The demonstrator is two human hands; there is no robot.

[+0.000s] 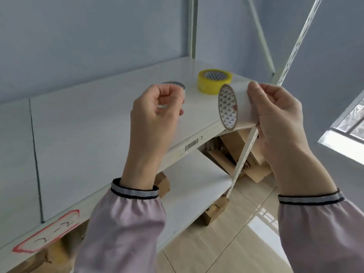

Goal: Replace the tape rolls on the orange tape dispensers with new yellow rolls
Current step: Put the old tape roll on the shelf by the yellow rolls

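A new yellow tape roll (214,81) lies flat on the white shelf (88,125), near its right end. My right hand (279,119) grips a white roll core (244,107) on its side above the shelf's front edge; its open end shows a triangle-printed lining. My left hand (151,119) hovers loosely curled to the left of that core, with nothing visible between thumb and fingers. A second grey-printed core (174,84) stands on the shelf, partly hidden behind my left fingers. No orange dispenser is in view.
A slotted white upright (295,46) runs diagonally past my right hand. Cardboard boxes (236,146) sit on the lower shelf and the tiled floor. A barcode sticker (191,144) and a red-bordered label (47,231) mark the shelf edge. A window (350,123) is at right.
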